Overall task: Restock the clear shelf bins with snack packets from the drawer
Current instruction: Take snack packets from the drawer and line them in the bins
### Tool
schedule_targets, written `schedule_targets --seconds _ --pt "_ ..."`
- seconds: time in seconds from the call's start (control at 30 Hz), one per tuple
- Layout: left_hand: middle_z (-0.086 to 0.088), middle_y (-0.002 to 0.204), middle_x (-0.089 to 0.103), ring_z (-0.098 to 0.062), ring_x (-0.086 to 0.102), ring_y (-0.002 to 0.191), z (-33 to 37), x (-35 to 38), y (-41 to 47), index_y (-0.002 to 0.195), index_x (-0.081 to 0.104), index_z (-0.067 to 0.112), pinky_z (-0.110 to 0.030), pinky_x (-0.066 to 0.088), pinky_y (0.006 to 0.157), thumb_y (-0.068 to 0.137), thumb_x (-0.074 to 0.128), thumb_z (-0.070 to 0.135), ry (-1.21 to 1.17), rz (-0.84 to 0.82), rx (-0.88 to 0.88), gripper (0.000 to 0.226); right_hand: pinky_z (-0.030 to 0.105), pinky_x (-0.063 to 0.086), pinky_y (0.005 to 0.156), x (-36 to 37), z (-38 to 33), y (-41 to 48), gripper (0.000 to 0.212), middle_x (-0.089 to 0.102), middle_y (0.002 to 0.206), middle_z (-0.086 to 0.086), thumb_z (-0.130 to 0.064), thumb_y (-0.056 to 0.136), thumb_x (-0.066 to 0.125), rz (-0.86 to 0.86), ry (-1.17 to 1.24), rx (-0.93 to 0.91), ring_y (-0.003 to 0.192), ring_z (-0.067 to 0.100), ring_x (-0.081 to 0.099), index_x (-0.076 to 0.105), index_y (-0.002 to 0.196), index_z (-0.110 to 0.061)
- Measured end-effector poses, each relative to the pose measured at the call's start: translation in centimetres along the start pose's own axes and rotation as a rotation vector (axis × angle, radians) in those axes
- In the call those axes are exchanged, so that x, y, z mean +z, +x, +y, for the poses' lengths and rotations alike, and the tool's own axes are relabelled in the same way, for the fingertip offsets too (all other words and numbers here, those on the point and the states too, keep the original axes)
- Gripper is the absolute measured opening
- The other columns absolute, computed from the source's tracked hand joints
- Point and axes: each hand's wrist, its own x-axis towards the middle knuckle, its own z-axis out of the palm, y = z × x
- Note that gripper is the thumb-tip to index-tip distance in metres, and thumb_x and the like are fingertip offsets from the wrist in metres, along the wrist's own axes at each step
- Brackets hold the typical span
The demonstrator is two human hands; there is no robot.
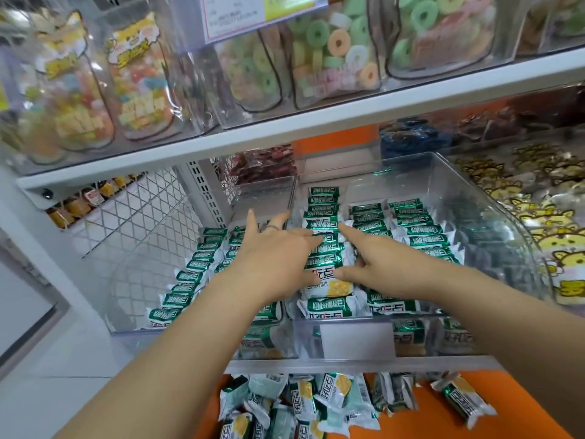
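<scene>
While both hands are down in the middle clear bin point(474, 198), I'd say the step in hand is squaring up a row, not fetching more stock. The row of snack packets point(323, 245) in question runs from the bin's front wall toward its back wall, close along the left wall, with 2 more rows to its right.

The left hand point(275, 258) lies on the row's left side, fingers straight and spread apart, thumb touching a packet near the front. The right hand point(376, 264) is against the row's right side with index finger and thumb stretched out. Its other fingers tuck under, and I honestly can't tell if they're gripping a packet.

The neighbouring bin point(152, 280), to the left on the same shelf point(443, 362), holds 2 rows of the same packets. Below the shelf's front edge the drawer point(443, 416) sits open, with loose packets point(300, 403) heaped toward its left end.

My guess is restocking is well along, though the middle bin looks like it has room by its right wall. The next move probably means letting go gently so the row doesn't topple, then grabbing a handful from the drawer and standing them on edge, facing the same way.
</scene>
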Motion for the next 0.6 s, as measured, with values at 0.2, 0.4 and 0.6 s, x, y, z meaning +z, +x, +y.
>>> schedule_targets --seconds 0.2,0.4,0.6 --pt "0.014 0.156 0.023 -0.026 0.000 0.147 0.5 -0.1 0.1 0.148 0.025 0.035 -0.066 -0.005 0.111 0.091 0.053 0.051 0.022 -0.016 -0.024 0.065 0.024 0.043 0.080 0.8 0.4 -0.2 0.084 0.055 0.127 0.008 -0.042 0.093 0.056 0.036 0.019 -0.036 0.097 0.011 0.057 0.001 0.153 -0.022" --pt "0.014 0.154 0.028 -0.019 0.010 0.146 0.4 0.2 -1.5 0.146 0.026 0.038 -0.061 -0.002 0.114 0.084 0.061 0.054 -0.104 0.189 -0.056 0.073 0.035 0.033 0.108 0.0 -0.1 -2.9 0.074 0.028 0.150 -0.003 -0.045 0.090 0.058 0.261 -0.198 -0.097 0.135 0.018 0.031 0.019 0.150 -0.026" --pt "0.008 0.118 0.063 -0.017 0.054 0.113 2.3 5.1 -6.0 0.118 0.063 0.028 -0.045 0.033 0.105 0.089 0.059 0.032 -0.513 0.823 -0.127 0.029 0.033 0.048 0.073 2.5 -1.2 -6.4 0.023 0.064 0.090 -0.003 -0.032 0.089 0.050 0.570 -0.263 -0.355 0.086 0.020 0.060 0.067 0.096 -0.019"
